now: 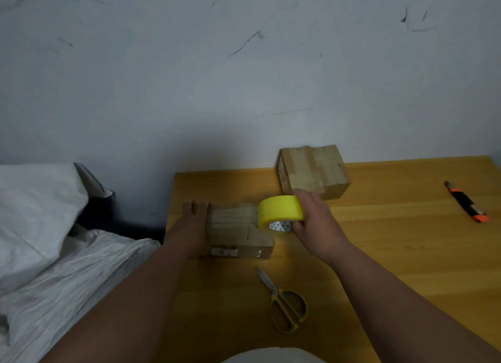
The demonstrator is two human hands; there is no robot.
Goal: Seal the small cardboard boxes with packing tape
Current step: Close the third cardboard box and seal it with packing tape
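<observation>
Scissors (287,305) lie nearest on the wooden table (393,254). Leftward, crumpled white bedding (54,240). Left hand (191,224), fingers straight, presses the near cardboard box (235,232); right hand (314,219) grips the yellow tape roll (280,209) upon it. Second box (314,171) against a scuffed wall (244,64); utility knife (466,201) far right.

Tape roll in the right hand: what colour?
Yellow tape roll, white printed core; head view.

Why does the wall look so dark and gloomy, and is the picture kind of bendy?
Head view: dim light, a soft shadow on the wall behind the near box; the table edge curves from the wide lens; the right hand and yellow tape roll look slightly soft.
</observation>
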